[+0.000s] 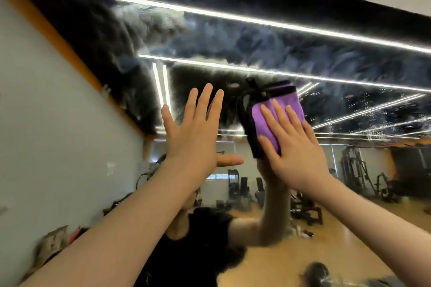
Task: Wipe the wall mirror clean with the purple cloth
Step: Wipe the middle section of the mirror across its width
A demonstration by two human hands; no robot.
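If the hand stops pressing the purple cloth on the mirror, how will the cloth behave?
The purple cloth is folded and looks soft, so it would probably flop open and drop. Only the flat right hand pins it against the smeared mirror.

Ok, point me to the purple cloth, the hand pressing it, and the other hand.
purple cloth point(268, 121): head view, on the bare purple fabric left of the fingers.
right hand point(296, 154): head view, on the back of the hand.
left hand point(191, 140): head view, on the back of the hand.
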